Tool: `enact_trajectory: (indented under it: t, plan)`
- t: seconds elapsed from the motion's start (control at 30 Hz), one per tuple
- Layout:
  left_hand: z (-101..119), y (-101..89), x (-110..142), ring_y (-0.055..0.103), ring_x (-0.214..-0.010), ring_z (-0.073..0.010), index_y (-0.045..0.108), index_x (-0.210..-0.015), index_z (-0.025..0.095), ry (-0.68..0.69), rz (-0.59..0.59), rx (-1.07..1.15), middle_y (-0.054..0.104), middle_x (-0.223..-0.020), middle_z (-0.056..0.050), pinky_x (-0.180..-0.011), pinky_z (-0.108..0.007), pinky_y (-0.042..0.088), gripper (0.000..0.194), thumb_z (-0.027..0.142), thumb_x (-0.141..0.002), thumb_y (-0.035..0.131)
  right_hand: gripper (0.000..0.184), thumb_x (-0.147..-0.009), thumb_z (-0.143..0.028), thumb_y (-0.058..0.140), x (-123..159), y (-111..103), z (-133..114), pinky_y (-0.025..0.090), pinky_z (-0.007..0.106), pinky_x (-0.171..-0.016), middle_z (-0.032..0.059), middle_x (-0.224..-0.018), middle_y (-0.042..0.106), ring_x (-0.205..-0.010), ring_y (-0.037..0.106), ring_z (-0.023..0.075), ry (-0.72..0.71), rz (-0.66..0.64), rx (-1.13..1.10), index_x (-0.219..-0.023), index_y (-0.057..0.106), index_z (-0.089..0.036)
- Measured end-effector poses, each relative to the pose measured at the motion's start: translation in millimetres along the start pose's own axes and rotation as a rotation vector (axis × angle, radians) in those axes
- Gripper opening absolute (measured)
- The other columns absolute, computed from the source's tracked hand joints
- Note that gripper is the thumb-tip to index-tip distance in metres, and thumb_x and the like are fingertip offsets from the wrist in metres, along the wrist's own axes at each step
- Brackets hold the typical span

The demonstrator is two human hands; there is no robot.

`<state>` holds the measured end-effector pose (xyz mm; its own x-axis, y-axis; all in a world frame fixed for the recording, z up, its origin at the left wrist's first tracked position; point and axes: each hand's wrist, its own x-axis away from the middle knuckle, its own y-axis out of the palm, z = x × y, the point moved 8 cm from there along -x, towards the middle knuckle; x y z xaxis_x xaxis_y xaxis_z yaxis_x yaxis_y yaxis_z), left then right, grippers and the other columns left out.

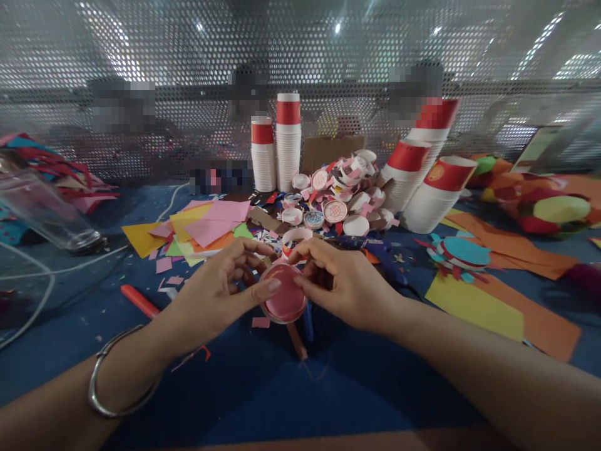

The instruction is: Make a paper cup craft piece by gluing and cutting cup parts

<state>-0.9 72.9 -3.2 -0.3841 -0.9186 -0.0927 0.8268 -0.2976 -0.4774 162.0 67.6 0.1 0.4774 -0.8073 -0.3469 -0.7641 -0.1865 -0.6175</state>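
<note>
Between both hands, low over the blue table, is a shallow round piece like a cut-down paper cup (284, 304), its round face pink. My left hand (218, 282) grips its left side, the thumb lying across the pink face and the fingers partly hidden behind the rim. On the other side my right hand (345, 282) pinches the upper right edge with thumb and curled fingers. Just behind the fingertips stands a white and red cup piece (297, 237). A blue stick (308, 322) and a brown strip (297, 341) lie underneath, partly covered.
Tall stacks of paper cups (288, 150) rise behind a heap of cut cup pieces (335, 212). Pink sheets (218, 225) lie left; yellow (474, 304) and orange sheets (549, 319) lie right, near a teal-topped craft (464, 252). A glass bottle (51, 207), white cable (44, 282) and red stick (139, 300) are leftward.
</note>
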Motion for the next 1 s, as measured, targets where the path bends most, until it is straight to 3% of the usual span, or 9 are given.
enact_trajectory:
  t: [0.2,0.47,0.6,0.7,0.8,0.93,1.0]
  plan:
    - [0,0.4,1,0.066,-0.092,-0.0181,0.059,-0.117,0.022,0.021,-0.005,-0.032,0.066,-0.111,-0.005,-0.079,-0.034,0.055,0.043,0.049,-0.089,0.075,0.023,-0.091,-0.015,0.062,2,2,0,0.04,0.024,-0.06,-0.005,-0.076,0.062,-0.064,0.057,0.0103,-0.019,-0.003,-0.007,-0.114,0.06,-0.02]
    - [-4,7.9,3,0.068,-0.095,-0.021,0.057,-0.124,0.026,0.027,-0.089,-0.118,0.07,-0.115,-0.005,-0.076,-0.035,0.055,0.045,0.054,-0.091,0.071,0.024,-0.092,-0.016,0.062,2,6,-5,0.041,0.022,-0.058,-0.0031,-0.079,0.064,-0.065,0.058,0.0103,-0.031,-0.029,0.014,-0.116,0.062,-0.02]
    - [0,13.7,5,0.068,-0.108,-0.0232,0.06,-0.122,0.025,0.068,-0.134,-0.018,0.069,-0.123,-0.007,-0.093,-0.04,0.055,0.042,0.049,-0.091,0.074,0.024,-0.091,-0.014,0.063,2,9,-10,0.041,0.022,-0.057,-0.003,-0.078,0.066,-0.064,0.059,0.01,-0.066,-0.045,0.058,-0.115,0.063,-0.018]
    - [0,17.8,7,0.068,-0.105,-0.0226,0.061,-0.121,0.024,0.043,-0.185,0.072,0.069,-0.124,-0.008,-0.096,-0.041,0.056,0.04,0.047,-0.092,0.073,0.022,-0.092,-0.016,0.063,3,9,-15,0.04,0.022,-0.056,-0.0029,-0.076,0.068,-0.062,0.059,0.0103,-0.106,-0.054,0.084,-0.114,0.063,-0.018]
    - [0,19.7,9,0.068,-0.104,-0.0233,0.063,-0.124,0.024,0.012,-0.23,0.096,0.069,-0.12,-0.008,-0.086,-0.036,0.06,0.04,0.047,-0.092,0.072,0.022,-0.093,-0.019,0.062,3,8,-17,0.04,0.024,-0.055,-0.0014,-0.076,0.069,-0.061,0.059,0.0112,-0.116,-0.053,0.108,-0.115,0.064,-0.017]
    - [-6,23.4,13,0.07,-0.094,-0.0246,0.058,-0.134,0.026,-0.107,-0.298,0.131,0.069,-0.114,-0.009,-0.053,-0.025,0.058,0.049,0.05,-0.093,0.069,0.023,-0.092,-0.02,0.061,3,8,-15,0.041,0.026,-0.056,-0.0006,-0.077,0.071,-0.061,0.06,0.0121,-0.091,-0.069,0.102,-0.114,0.064,-0.017]
    - [-6,24.7,14,0.07,-0.091,-0.024,0.056,-0.136,0.026,-0.13,-0.316,0.176,0.069,-0.112,-0.009,-0.053,-0.026,0.06,0.052,0.049,-0.092,0.07,0.022,-0.092,-0.02,0.06,2,9,-13,0.042,0.026,-0.057,-0.0008,-0.077,0.071,-0.061,0.06,0.0119,-0.072,-0.086,0.075,-0.114,0.063,-0.018]
